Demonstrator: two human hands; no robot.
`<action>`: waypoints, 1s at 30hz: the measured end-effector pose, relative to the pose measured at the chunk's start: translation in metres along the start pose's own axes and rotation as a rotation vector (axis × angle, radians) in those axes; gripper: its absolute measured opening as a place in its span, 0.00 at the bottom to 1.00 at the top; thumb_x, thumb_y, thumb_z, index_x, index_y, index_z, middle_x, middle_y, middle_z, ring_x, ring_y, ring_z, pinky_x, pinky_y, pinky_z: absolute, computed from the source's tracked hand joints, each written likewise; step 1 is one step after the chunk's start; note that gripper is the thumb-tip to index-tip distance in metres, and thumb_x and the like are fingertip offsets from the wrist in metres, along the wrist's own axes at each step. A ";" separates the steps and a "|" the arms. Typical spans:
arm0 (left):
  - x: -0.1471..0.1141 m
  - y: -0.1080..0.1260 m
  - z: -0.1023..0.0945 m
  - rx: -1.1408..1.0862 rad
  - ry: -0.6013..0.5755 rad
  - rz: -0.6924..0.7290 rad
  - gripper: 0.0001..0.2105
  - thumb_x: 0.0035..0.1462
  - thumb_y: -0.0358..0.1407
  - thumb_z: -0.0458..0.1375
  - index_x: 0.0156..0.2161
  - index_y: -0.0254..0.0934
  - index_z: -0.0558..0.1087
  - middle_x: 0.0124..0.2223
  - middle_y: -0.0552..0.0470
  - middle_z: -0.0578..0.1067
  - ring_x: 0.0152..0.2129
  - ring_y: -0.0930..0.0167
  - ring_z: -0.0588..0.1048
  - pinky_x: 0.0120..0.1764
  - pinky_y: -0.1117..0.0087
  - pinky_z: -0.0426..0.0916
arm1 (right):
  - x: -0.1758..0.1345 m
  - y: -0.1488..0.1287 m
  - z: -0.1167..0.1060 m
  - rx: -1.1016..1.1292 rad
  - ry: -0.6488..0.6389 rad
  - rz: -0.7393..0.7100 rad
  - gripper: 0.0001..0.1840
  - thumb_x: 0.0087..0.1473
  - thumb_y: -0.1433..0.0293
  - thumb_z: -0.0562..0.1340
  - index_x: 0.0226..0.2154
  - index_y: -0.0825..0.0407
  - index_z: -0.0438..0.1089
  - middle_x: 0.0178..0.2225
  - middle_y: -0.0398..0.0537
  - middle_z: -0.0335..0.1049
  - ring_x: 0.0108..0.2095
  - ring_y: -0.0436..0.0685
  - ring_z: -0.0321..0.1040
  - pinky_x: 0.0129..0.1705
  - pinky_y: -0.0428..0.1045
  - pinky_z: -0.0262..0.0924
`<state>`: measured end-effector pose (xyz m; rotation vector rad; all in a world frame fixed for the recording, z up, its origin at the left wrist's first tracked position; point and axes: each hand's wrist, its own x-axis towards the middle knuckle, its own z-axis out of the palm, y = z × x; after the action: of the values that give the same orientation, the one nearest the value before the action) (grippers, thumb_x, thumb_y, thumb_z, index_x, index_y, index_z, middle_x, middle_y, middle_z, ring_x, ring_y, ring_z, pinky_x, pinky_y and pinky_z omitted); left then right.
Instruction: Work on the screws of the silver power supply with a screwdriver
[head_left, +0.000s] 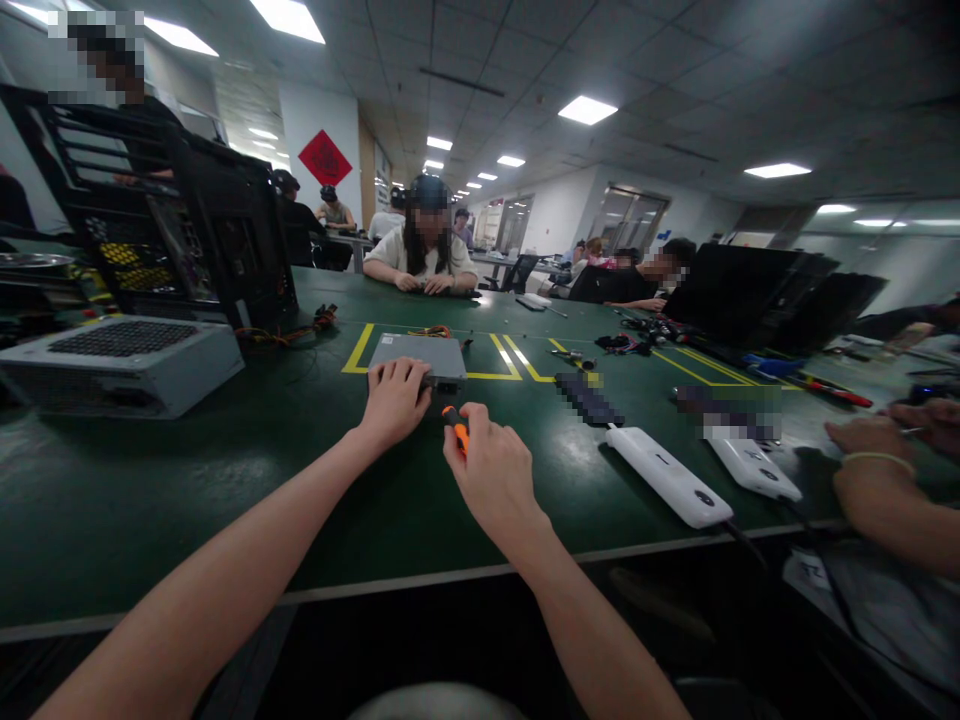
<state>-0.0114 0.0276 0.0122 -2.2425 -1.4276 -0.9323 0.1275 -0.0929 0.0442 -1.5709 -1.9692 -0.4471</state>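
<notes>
On the green table ahead of me lies a flat grey computer power supply unit (435, 354), with red and yellow wires (433, 331) at its far side. My left hand (394, 400) grips its near left corner, fingers bent over the top. In my right hand (495, 475) is an orange and black screwdriver (457, 428), held close to the box's front right corner but apart from it. My right palm hides most of the screwdriver, and its tip cannot be made out.
An open black computer case (240, 235) stands at the left behind a larger grey power supply (142, 355). Two white power banks (671, 475) lie to the right, near another person's hand (874, 445). Someone (427, 245) sits opposite. Black panels (739, 295) stand at the right.
</notes>
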 end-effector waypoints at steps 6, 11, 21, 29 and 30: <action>0.000 0.000 0.002 0.013 0.004 -0.005 0.15 0.57 0.36 0.47 0.49 0.37 0.65 0.49 0.43 0.67 0.45 0.60 0.63 0.49 0.57 0.52 | 0.001 -0.002 0.001 -0.005 0.026 -0.152 0.07 0.54 0.71 0.55 0.38 0.51 0.63 0.35 0.48 0.67 0.36 0.56 0.63 0.38 0.50 0.53; 0.001 -0.001 0.003 0.004 0.003 -0.005 0.16 0.57 0.36 0.48 0.49 0.37 0.65 0.49 0.43 0.67 0.46 0.60 0.63 0.49 0.57 0.52 | 0.003 -0.001 0.007 0.070 0.037 -0.046 0.13 0.59 0.61 0.50 0.37 0.53 0.63 0.28 0.46 0.69 0.30 0.54 0.65 0.35 0.49 0.52; 0.000 0.000 0.002 -0.009 0.005 -0.008 0.16 0.56 0.36 0.47 0.49 0.37 0.65 0.49 0.42 0.67 0.45 0.60 0.63 0.49 0.56 0.52 | 0.000 -0.002 0.001 0.054 -0.008 -0.099 0.07 0.56 0.67 0.54 0.35 0.49 0.66 0.34 0.48 0.66 0.35 0.55 0.63 0.36 0.48 0.53; 0.001 0.000 0.001 -0.010 -0.011 -0.014 0.16 0.56 0.36 0.47 0.50 0.37 0.65 0.49 0.42 0.67 0.46 0.59 0.63 0.48 0.56 0.52 | 0.001 -0.001 0.000 0.058 -0.021 -0.054 0.06 0.56 0.69 0.53 0.35 0.51 0.64 0.28 0.45 0.67 0.29 0.53 0.65 0.35 0.48 0.54; 0.001 0.000 0.001 -0.005 -0.009 -0.014 0.16 0.56 0.36 0.47 0.49 0.37 0.65 0.49 0.42 0.67 0.46 0.59 0.63 0.48 0.56 0.52 | 0.001 -0.001 -0.001 0.050 -0.028 -0.089 0.05 0.55 0.71 0.54 0.35 0.50 0.64 0.30 0.46 0.67 0.31 0.54 0.65 0.36 0.48 0.54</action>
<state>-0.0106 0.0284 0.0119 -2.2463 -1.4475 -0.9328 0.1266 -0.0928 0.0452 -1.4707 -2.0615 -0.4106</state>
